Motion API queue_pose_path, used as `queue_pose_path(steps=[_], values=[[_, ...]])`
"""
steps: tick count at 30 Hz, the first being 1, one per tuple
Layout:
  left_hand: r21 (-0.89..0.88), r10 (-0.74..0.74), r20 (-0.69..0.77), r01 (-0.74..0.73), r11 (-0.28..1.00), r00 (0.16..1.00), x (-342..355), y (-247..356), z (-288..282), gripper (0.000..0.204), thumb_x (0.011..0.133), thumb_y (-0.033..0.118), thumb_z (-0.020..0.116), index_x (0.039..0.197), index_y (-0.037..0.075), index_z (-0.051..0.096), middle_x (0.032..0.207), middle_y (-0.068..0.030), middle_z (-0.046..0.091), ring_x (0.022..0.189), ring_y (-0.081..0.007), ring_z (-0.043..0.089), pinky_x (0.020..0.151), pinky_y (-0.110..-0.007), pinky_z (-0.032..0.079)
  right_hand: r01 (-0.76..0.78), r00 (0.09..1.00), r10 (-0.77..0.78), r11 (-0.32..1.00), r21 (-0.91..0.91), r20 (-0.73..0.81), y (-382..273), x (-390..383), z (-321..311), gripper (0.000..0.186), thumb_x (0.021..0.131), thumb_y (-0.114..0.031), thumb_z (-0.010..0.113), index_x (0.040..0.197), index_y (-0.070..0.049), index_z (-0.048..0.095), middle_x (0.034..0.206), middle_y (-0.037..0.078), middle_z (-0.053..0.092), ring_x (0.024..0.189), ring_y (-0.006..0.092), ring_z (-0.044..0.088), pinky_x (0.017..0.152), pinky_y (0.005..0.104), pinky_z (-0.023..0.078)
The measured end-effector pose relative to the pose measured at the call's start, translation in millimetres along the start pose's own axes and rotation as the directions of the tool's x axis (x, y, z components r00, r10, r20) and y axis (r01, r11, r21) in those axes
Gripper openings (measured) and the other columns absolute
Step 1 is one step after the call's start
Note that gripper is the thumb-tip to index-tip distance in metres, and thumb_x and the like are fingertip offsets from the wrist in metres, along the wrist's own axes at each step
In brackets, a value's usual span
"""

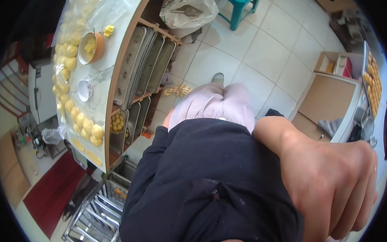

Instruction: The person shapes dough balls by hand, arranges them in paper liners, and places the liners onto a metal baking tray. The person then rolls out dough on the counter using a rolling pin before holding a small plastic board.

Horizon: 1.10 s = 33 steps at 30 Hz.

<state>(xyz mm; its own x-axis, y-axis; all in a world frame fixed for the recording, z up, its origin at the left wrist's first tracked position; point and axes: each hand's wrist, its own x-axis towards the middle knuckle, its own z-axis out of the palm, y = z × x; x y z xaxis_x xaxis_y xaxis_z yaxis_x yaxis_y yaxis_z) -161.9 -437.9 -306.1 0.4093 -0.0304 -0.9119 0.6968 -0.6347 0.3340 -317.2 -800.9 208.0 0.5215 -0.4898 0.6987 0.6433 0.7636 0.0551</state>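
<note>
My right hand (pixel 332 181) is raised very close to the head camera at the right. Its fingers are curled, and their tips are hidden, so whatever they may hold does not show. On the left my dark sleeve (pixel 157 143) ends beside the counter with a sliver of bare forearm; the left hand itself is out of sight. Along the white marbled counter (pixel 107 75) run many pale yellow dough balls (pixel 87 125), partly under clear plastic film (pixel 105 9). Among them stand an orange bowl (pixel 98 49) of yellow filling and a white fluted cup (pixel 85 90). Flattened dough rounds (pixel 94 157) lie at the counter's near end.
Baking trays (pixel 140 68) fill the racks under the counter. A white sack (pixel 188 14) with a metal scoop and a green stool (pixel 235 11) stand farther off. A metal rack (pixel 92 220) is at lower left. On the right, a tray of browned pastries (pixel 372 84) rests above a cabinet.
</note>
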Motion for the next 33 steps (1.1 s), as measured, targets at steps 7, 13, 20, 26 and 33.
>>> queue_pose_path(steps=[7,13,20,26,33], values=[[-0.17,-0.138,-0.338,0.084,0.982,0.931,8.7,45.6,66.3,0.029,0.083,0.026,0.039,0.109,0.015,0.046,0.099,-0.0054,0.054,0.083,-0.0193,0.054,0.071,-0.037,0.041,-0.134,0.991,0.131,0.975,0.175,0.026,-37.9,103.8,-92.7,0.038,0.083,-0.011,0.033,0.045,-0.009,0.036,0.04,0.0,0.035,0.03,0.0078,0.034,0.037,0.0255,0.04],[-0.462,-0.041,-0.203,-0.059,0.885,0.978,-29.6,70.1,149.3,0.027,0.084,0.026,0.038,0.106,0.015,0.047,0.096,-0.0043,0.055,0.08,-0.017,0.054,0.068,-0.036,0.042,-0.521,0.852,0.522,0.847,0.107,0.019,21.4,163.3,-198.5,0.038,0.086,-0.03,0.034,0.055,-0.009,0.04,0.04,-0.002,0.033,0.033,0.0083,0.032,0.059,0.0395,0.034],[-0.059,0.198,-0.598,-0.289,0.955,0.776,-56.4,153.3,299.5,0.036,0.076,0.028,0.05,0.102,0.004,0.051,0.096,-0.0196,0.052,0.092,-0.0334,0.048,0.08,-0.038,0.039,-0.776,-0.627,0.577,-0.521,0.355,-0.523,12.3,-97.9,-501.6,0.025,0.084,-0.03,0.042,0.093,-0.008,0.049,0.066,-0.002,0.05,0.058,0.0131,0.052,0.069,0.0294,0.046],[0.016,-0.04,-0.72,0.075,0.997,0.693,12.3,142.8,344.1,0.053,0.071,0.031,0.056,0.115,0.008,0.038,0.116,-0.0176,0.035,0.106,-0.0371,0.034,0.084,-0.047,0.032,-0.697,-0.704,0.429,-0.57,0.434,-0.566,82.1,-336.6,-712.9,0.036,0.084,-0.033,0.043,0.11,-0.007,0.04,0.104,0.01,0.047,0.091,0.0223,0.048,0.08,0.0335,0.042],[-0.161,-0.061,-0.835,-0.135,0.978,0.547,86.8,172.8,335.1,0.055,0.069,0.03,0.056,0.117,0.009,0.038,0.119,-0.0168,0.034,0.109,-0.0342,0.033,0.088,-0.044,0.029,-0.958,-0.287,0.083,-0.04,0.285,-0.954,163.3,-396.7,-947.7,0.044,0.08,-0.032,0.051,0.116,-0.011,0.036,0.104,0.01,0.047,0.096,0.021,0.044,0.086,0.0342,0.037]])
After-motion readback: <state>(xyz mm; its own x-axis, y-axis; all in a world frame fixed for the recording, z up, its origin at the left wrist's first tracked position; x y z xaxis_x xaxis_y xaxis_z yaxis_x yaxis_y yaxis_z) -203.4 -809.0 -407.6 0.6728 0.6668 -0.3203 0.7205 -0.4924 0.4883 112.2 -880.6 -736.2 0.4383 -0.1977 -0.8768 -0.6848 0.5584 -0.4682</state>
